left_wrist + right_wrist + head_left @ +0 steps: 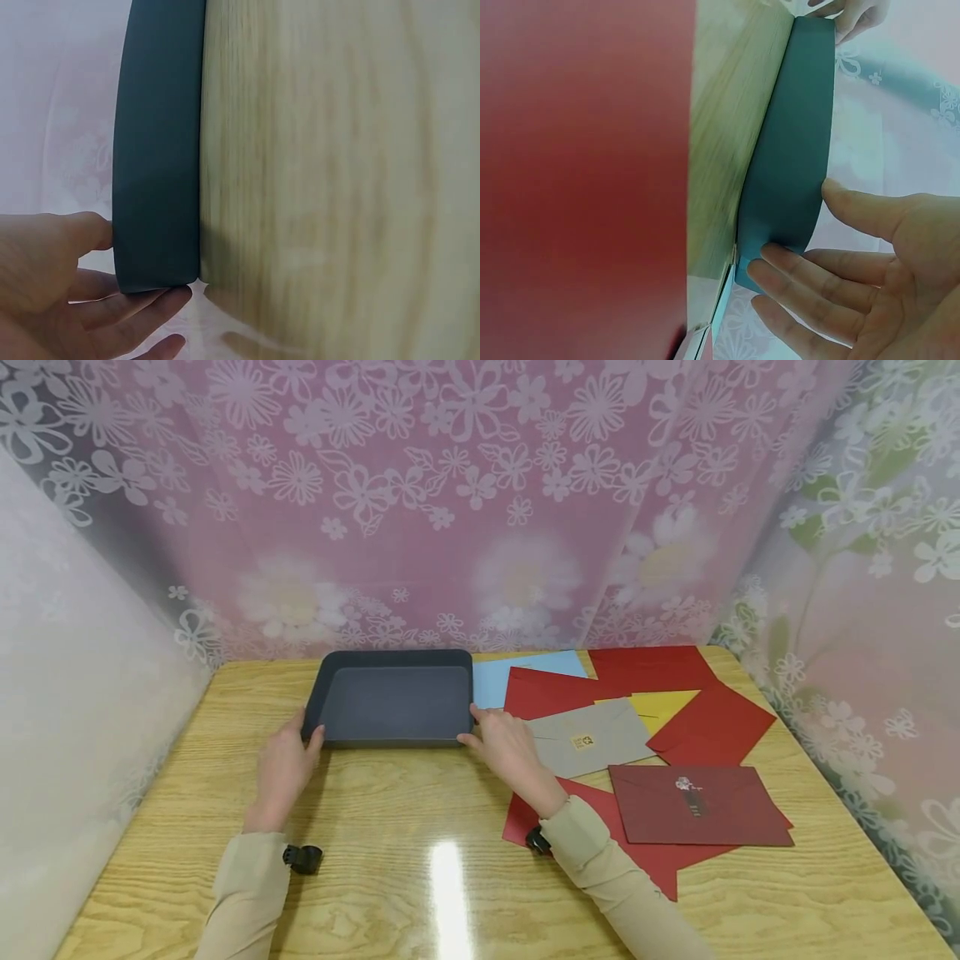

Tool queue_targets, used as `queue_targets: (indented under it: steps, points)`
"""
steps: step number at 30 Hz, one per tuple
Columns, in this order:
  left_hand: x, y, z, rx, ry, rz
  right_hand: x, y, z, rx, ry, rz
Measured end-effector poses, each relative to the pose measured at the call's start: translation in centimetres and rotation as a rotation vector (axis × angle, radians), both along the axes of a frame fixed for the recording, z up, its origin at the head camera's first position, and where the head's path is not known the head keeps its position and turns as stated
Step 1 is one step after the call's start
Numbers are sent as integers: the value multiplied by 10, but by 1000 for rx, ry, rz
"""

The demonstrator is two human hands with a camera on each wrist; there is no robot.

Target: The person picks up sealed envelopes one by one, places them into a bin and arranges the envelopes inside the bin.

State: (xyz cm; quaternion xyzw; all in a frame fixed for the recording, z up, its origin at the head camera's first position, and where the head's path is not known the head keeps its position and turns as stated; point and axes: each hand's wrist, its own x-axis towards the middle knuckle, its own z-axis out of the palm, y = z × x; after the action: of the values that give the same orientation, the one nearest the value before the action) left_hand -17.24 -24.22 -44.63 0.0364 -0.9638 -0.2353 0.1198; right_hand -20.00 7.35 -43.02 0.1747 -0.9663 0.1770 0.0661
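A dark grey rectangular tray (397, 703) stands at the back of the wooden table, its base against the tabletop. My left hand (283, 768) holds it by the near left corner; in the left wrist view the thumb touches the upper wall and the fingers (139, 321) lie round the end. At the near right corner my right hand (512, 753) holds the tray, thumb at the rim and fingers (810, 281) against the outer side. Just right of the tray, a light blue envelope (491, 683) lies close to its wall, and a grey envelope (592, 739) lies near the right hand.
Several red envelopes (652, 668) and a yellow one (663, 708) overlap on the right of the table (375, 827). A maroon envelope (701, 814) tops the near ones, partly under the right forearm's side. Floral curtains (450, 527) hang behind and at both sides.
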Motion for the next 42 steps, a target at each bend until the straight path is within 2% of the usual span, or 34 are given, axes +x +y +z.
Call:
queue_targets:
  steps: [10,19,30,42]
  points:
    - [16,0,2,-40,-22,-16,10,4,0,25,72,42]
    - [33,2,2,-71,61,-25,22,6,3,17,8,48]
    - [51,8,9,-125,0,-71,40,15,4,43,46,71]
    - [73,12,9,-151,13,-115,59,28,6,38,-3,103]
